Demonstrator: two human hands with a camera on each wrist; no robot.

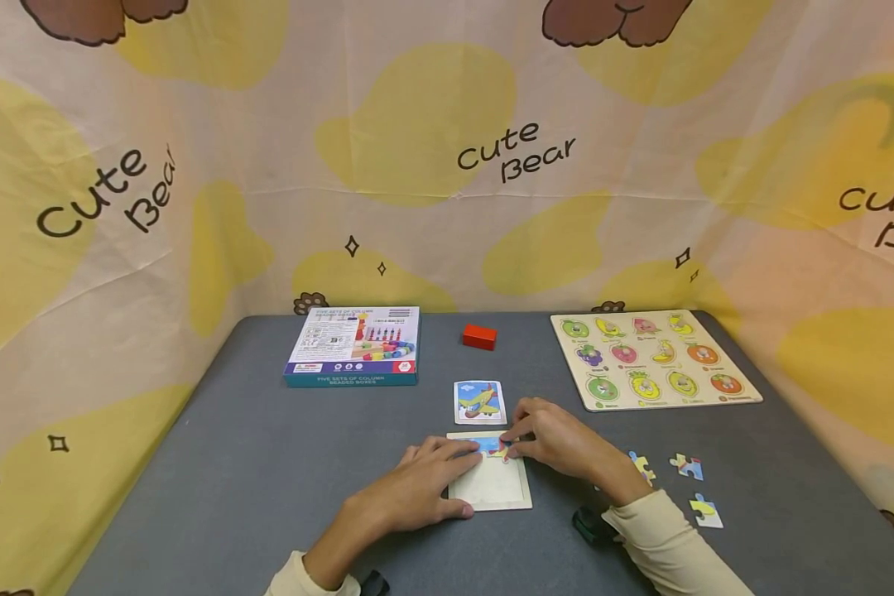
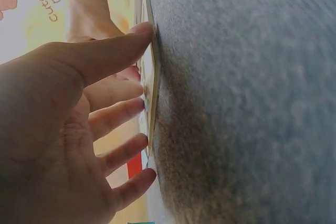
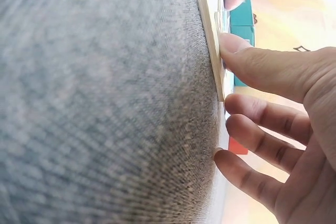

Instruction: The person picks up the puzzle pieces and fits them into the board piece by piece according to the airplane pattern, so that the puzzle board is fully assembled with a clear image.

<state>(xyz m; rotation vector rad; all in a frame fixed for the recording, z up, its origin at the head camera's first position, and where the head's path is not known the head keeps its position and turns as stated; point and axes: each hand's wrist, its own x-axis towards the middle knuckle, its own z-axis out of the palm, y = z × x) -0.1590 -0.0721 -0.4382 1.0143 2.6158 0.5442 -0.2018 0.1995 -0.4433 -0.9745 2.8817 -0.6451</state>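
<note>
A small pale puzzle tray (image 1: 501,490) lies flat on the grey table, with blue and red jigsaw pieces (image 1: 487,444) along its far side. My left hand (image 1: 410,492) rests on the tray's left part, fingers extended and thumb at the near left edge; in the left wrist view the thumb (image 2: 118,51) touches the rim. At the far right corner my right hand (image 1: 562,439) pinches a jigsaw piece between thumb and fingers, the piece partly hidden by them. Just beyond the tray sits a picture card (image 1: 480,403) showing a yellow airplane.
Loose jigsaw pieces (image 1: 706,511) lie right of the right forearm, one partly behind it. A fruit board (image 1: 659,361) is at the back right, a red block (image 1: 479,337) at the back middle, and a bead-set box (image 1: 352,348) at the back left. Printed cloth walls surround the table.
</note>
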